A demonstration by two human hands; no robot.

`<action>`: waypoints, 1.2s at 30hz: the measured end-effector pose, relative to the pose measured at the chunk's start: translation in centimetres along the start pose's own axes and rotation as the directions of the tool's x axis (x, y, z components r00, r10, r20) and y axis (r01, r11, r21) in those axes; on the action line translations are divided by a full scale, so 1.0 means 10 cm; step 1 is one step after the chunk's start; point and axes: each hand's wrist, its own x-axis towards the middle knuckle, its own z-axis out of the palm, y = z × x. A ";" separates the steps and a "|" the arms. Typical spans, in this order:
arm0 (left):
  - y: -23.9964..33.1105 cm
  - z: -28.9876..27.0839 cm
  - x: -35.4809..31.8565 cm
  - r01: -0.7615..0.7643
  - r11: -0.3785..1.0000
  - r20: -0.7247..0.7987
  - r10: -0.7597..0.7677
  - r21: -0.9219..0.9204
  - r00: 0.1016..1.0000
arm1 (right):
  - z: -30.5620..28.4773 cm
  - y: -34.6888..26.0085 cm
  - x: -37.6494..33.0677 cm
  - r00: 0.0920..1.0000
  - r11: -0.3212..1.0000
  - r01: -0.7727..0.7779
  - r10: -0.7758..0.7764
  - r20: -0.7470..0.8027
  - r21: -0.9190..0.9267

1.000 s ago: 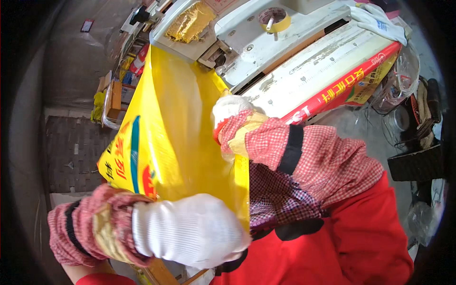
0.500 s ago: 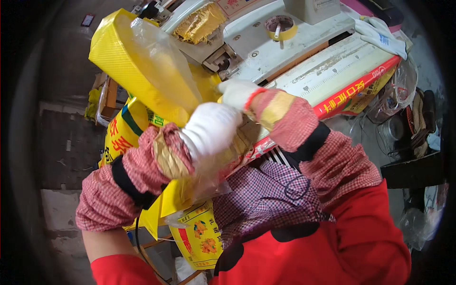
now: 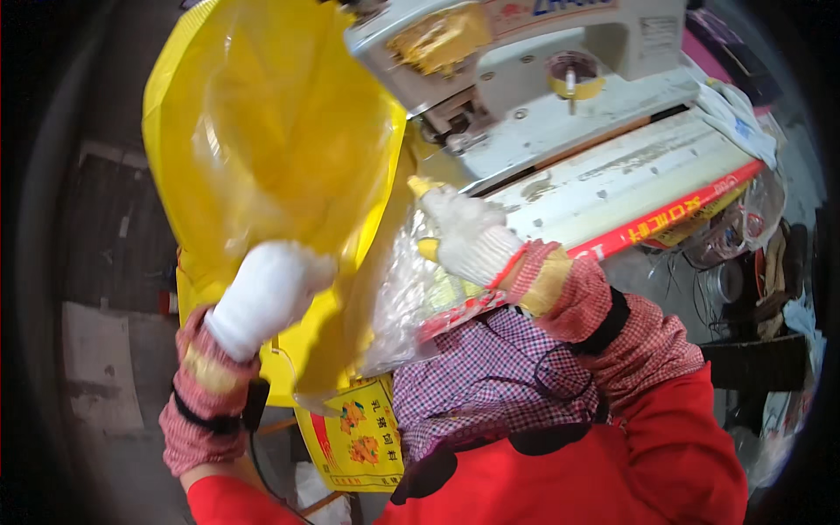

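Gloved hands on a yellow sack [image 3: 262, 140], raised upright in front of a grey-white sewing machine [image 3: 542, 96]. Left hand [image 3: 267, 293], in a white knit glove with a checked sleeve guard, clenched on the sack's lower front, fabric bunched in the grip. Right hand [image 3: 468, 236], gloved alike, closed on the sack's right edge and on the clear plastic liner [image 3: 407, 302] spilling from it, just beside the machine's head. Sack mouth open and tilted toward the camera, inner film visible through it; printed yellow panel [image 3: 359, 437] hanging low near the red apron [image 3: 560, 472]. Pale bench [image 3: 630, 171] behind, with a red-and-yellow printed strip [image 3: 674, 214] along its near edge and a yellow spool [image 3: 573, 83] on the machine. Likely risks, judged from the hold: liner slipping out of the right grip and bunching unevenly against the sack edge; glove fingers riding close to the machine head; loose film catching on the mechanism, since both layers are pinched only at one side.
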 end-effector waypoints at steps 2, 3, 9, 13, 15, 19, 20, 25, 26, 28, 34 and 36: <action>0.26 -0.18 -0.39 0.022 1.000 0.169 -0.023 0.007 0.985 | 0.08 -0.03 0.02 0.998 0.994 -0.054 0.057 0.029 -0.093; 0.39 -0.25 -0.51 -0.009 0.999 0.227 0.001 0.033 0.974 | 0.12 -0.03 0.03 0.998 0.993 -0.054 0.051 -0.031 -0.105; 0.72 -0.34 -0.73 -0.106 0.992 0.246 0.120 -0.069 0.962 | 0.19 0.00 0.08 0.946 0.977 0.198 -0.213 -0.246 -0.084; 0.72 -0.28 -0.84 -0.122 0.992 0.225 0.125 -0.026 0.966 | 0.12 0.01 0.09 0.802 0.952 0.115 -0.257 -0.539 -0.282; 0.68 -0.38 -0.86 -0.140 0.990 0.236 0.132 0.017 0.963 | 0.09 -0.01 0.18 0.795 0.966 0.233 -0.258 -0.549 -0.117; 0.37 -0.83 -0.93 0.000 0.914 0.104 -0.046 0.406 0.994 | 0.10 -0.20 0.45 0.831 0.960 0.280 -0.235 -0.504 0.014; 0.17 -1.00 -0.97 0.052 0.871 -0.293 0.109 0.489 0.950 | 0.08 -0.28 0.50 0.847 0.881 0.260 -0.405 -0.345 -0.396; -0.66 -0.75 -1.53 0.023 0.965 -0.960 -0.261 -0.260 0.096 | 0.31 -1.27 0.66 0.964 0.957 0.261 -0.265 -0.016 -0.125; -0.72 -0.50 -1.65 0.117 0.865 -0.869 -0.495 -0.489 0.027 | 0.39 -1.50 0.64 0.951 0.953 0.301 -0.302 -0.069 -0.031; -0.69 0.12 -1.79 0.092 0.639 -0.646 -0.759 -0.763 -0.086 | 0.46 -1.80 0.54 0.934 0.905 0.357 -0.345 -0.091 0.232; 0.24 1.32 -1.92 -0.627 -0.390 0.263 -0.920 -0.674 0.290 | 0.28 -1.67 -0.31 0.908 0.415 0.136 -0.415 0.054 0.900; 0.45 1.49 -1.92 -0.749 -0.479 0.261 -0.878 -0.458 0.402 | 0.20 -1.49 -0.56 0.913 0.224 0.139 -0.407 -0.037 0.965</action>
